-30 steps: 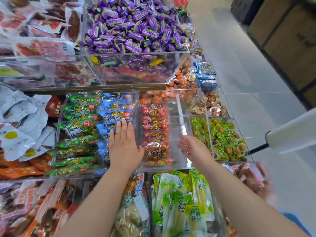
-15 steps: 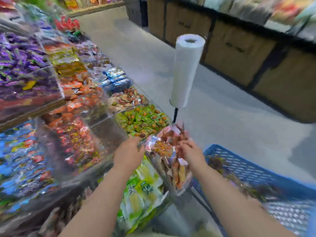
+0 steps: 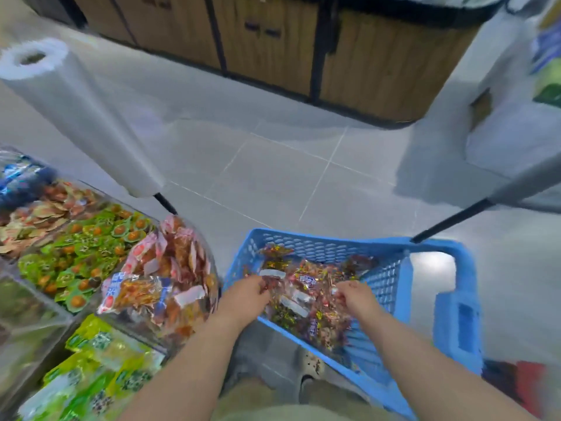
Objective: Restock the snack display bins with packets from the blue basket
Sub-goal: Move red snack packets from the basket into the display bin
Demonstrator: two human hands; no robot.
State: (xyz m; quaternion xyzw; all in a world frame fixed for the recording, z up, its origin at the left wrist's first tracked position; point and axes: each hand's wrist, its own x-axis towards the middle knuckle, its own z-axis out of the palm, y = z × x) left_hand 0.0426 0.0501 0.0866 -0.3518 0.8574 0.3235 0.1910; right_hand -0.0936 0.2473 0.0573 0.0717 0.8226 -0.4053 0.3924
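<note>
**Position.** Both hands are inside the blue basket (image 3: 349, 238), which sits on the floor at the near right. It holds a loose heap of mixed packets (image 3: 303, 288). The left hand (image 3: 246, 294) has its fingers curled into the left side of the heap and grips wrappers there. The right hand (image 3: 357, 299) pinches wrappers on the right side. Blur hides how many packets each hand holds.

**Step in hand: gathering a load.** In my judgement the wrappers are slick and will slide, so a full closed grip around a bunch serves better than a pinch on single edges. The load should be lifted clear of the basket's near wall before it swings left. One sort per load saves sorting at the display bins (image 3: 45, 302). The near bin of red-orange packets (image 3: 176, 262) is already heaped above its rim, so further stock belongs in a lower bin. The bag roll (image 3: 76, 110) stands on its rod beyond the bins, well apart from that path.

**Change noted.** Half a second ago the hands were at the display, touching the heaped red-orange bin, with the basket only at the right edge. The view has swung right and both hands have dropped into the basket.
</note>
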